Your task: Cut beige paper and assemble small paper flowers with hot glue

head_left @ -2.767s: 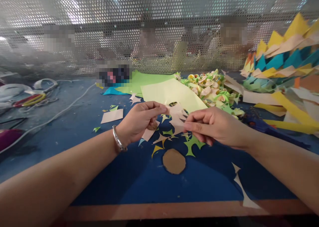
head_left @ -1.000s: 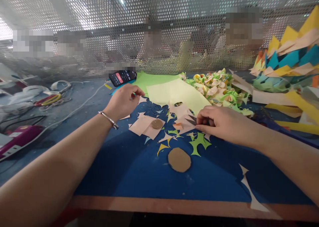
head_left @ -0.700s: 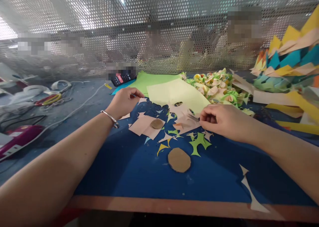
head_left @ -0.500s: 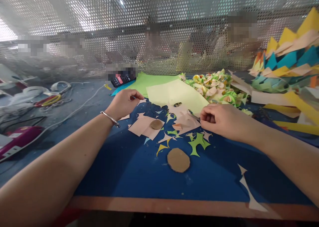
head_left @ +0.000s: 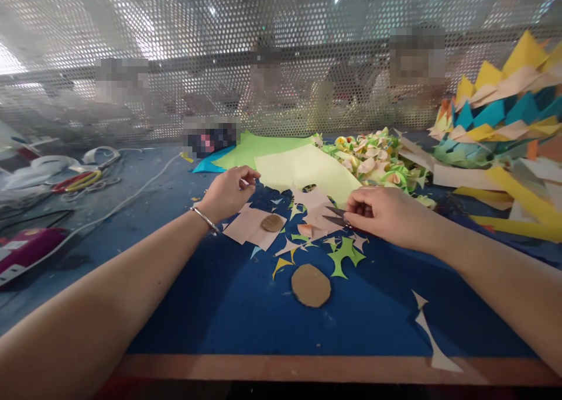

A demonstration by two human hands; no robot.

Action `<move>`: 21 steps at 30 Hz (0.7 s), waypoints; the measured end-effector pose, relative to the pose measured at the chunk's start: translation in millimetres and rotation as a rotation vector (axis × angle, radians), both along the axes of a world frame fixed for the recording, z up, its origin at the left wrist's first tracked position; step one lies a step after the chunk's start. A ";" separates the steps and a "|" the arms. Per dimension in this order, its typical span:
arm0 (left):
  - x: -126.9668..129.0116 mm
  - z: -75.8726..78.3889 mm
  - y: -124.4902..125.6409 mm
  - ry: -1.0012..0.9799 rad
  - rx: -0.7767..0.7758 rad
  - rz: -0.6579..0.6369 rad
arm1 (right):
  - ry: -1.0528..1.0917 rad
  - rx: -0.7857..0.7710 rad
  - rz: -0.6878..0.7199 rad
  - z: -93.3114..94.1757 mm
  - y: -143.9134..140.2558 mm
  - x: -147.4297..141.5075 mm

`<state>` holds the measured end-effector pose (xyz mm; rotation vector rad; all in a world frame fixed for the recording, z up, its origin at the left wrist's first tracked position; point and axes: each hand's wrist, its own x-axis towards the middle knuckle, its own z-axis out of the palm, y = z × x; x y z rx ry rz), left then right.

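The right hand [head_left: 386, 215] closes its grip on small scissors [head_left: 336, 216], blades over pink paper [head_left: 319, 211]. The left hand [head_left: 228, 192] pinches something I cannot make out, beside yellow paper [head_left: 307, 168].

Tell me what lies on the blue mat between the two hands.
In the head view, between the left hand and right hand lie pale pink paper squares carrying a small brown disc, plus pink cut-out scraps.
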<state>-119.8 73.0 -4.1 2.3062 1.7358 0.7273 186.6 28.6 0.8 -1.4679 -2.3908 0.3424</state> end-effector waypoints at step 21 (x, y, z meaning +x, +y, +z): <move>3.7 7.2 -5.4 0.084 0.042 -0.051 | 0.775 0.070 -0.155 9.6 -2.2 0.8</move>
